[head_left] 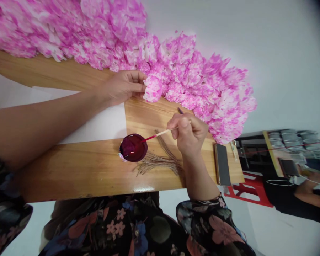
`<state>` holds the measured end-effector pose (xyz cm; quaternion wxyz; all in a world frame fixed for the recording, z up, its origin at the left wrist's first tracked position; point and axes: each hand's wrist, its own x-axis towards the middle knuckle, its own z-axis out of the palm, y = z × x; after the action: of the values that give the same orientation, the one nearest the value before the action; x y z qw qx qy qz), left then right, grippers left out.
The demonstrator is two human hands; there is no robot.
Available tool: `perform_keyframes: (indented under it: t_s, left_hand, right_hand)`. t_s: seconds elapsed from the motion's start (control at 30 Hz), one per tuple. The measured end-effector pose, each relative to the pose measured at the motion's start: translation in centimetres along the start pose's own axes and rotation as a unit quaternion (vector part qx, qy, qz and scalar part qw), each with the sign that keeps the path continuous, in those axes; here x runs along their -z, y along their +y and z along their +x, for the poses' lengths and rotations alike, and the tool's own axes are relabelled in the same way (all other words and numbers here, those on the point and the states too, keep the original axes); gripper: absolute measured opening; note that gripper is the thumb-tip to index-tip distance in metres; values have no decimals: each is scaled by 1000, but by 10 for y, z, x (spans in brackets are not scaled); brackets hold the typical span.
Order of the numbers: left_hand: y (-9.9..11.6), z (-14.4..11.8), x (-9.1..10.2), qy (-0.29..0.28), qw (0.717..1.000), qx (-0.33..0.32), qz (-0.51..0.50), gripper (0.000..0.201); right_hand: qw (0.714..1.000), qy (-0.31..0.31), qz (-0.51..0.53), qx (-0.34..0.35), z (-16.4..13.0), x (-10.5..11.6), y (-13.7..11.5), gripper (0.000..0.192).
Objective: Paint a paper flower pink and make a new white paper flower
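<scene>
My left hand (126, 86) reaches to the edge of the flower pile, thumb and fingers closed on a small pink-and-white artificial flower (153, 88). In my right hand (189, 133) is a thin pale stick (163, 132), pinched between thumb and fingers. Its dark pink end reaches into a small round dish (122, 145) of deep magenta liquid (134, 152). A dark pointed tip (180, 111) shows just behind my right hand; what it belongs to is hidden. Under and beside my right wrist lies a bunch of thin brown stems (160, 161).
Many pink-and-white flowers (96, 32) are heaped along the wall side of the wooden table (77, 174). White paper (104, 122) lies under my left arm. A phone (222, 164) rests near the right end. Beyond are a red stool (252, 188) and another person's arm (310, 188).
</scene>
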<state>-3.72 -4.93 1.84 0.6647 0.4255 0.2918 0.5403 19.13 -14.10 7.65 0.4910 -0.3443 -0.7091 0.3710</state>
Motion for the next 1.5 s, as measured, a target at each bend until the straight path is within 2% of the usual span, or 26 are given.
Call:
perform_keyframes:
  t_s: [0.23, 0.47, 0.67, 0.83, 1.07, 1.5]
  left_hand:
    - [-4, 2, 6, -2, 1000, 3, 18, 23]
    - [-6, 3, 5, -8, 1000, -9, 11, 21]
    - [-6, 2, 5, -10, 1000, -5, 20, 26]
    - [-8, 1, 7, -7, 999, 4, 38, 30]
    - [-7, 1, 5, -6, 999, 10, 37, 23]
    - [-7, 3, 6, -21, 1000, -7, 19, 20]
  right_hand:
    - [999, 30, 9, -30, 0, 0, 5, 52]
    - [986, 137, 89, -45, 15, 4, 14, 57]
    - [969, 194, 102, -110, 22, 9, 22, 59]
    - [972, 188, 94, -107, 22, 11, 29, 55]
    - [966, 196, 114, -125, 22, 10, 36, 51]
    - [964, 199, 124, -125, 20, 8, 34, 45]
